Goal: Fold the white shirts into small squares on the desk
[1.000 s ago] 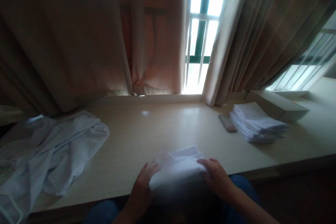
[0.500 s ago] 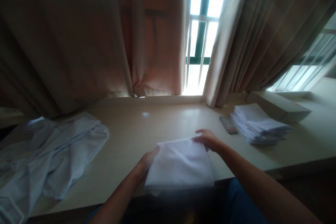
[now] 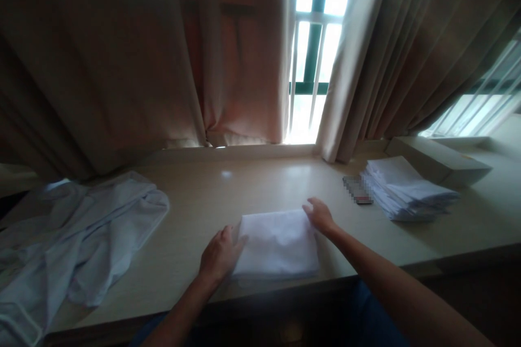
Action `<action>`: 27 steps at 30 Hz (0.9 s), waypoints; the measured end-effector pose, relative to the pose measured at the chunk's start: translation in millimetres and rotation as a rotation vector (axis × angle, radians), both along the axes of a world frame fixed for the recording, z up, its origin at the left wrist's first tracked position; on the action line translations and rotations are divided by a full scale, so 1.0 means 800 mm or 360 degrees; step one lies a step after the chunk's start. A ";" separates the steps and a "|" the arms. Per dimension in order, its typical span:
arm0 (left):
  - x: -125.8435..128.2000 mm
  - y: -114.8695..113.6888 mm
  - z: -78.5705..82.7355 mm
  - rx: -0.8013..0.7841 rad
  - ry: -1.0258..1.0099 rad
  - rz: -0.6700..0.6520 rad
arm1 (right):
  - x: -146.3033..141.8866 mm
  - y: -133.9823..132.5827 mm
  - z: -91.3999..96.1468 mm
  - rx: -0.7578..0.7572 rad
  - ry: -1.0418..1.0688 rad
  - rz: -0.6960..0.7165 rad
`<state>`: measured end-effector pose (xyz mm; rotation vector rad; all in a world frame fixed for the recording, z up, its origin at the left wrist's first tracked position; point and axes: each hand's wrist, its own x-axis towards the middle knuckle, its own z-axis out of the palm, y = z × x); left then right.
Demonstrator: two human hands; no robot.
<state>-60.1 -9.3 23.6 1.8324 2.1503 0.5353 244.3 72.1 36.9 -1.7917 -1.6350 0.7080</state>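
Note:
A folded white cloth (image 3: 277, 244), flat and roughly rectangular, rests at the table's front edge before me. My left hand (image 3: 220, 252) is at its left side, the thumb lying over the cloth's edge and the other fingers loosely bent beside it. At the far right corner, my right hand (image 3: 319, 215) touches the cloth with its fingertips, fingers apart. Neither hand appears to grip it. To the left lies a loose heap of crumpled white fabric (image 3: 109, 233).
A stack of folded white cloths (image 3: 407, 190) stands at the right, beside a pixelated flat object (image 3: 358, 190). Behind the stack is a pale box (image 3: 439, 160). Curtains (image 3: 244, 76) and a bright window (image 3: 311, 65) border the pale table's (image 3: 195, 190) far side.
The folded cloth has come down flat onto the table, slightly farther from me. Both hands have loosened from it; the left has shifted a little outward.

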 end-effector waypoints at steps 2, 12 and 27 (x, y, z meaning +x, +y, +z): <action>0.007 0.012 0.014 0.0246 0.0141 -0.0070 | -0.022 -0.006 0.004 0.0112 -0.0123 0.0125; 0.066 0.002 -0.057 0.0314 0.0483 -0.0494 | -0.053 -0.038 -0.068 0.0046 -0.0929 0.0370; 0.066 0.014 -0.068 0.0435 0.0507 -0.0550 | -0.039 -0.022 -0.083 0.0063 -0.0921 0.0298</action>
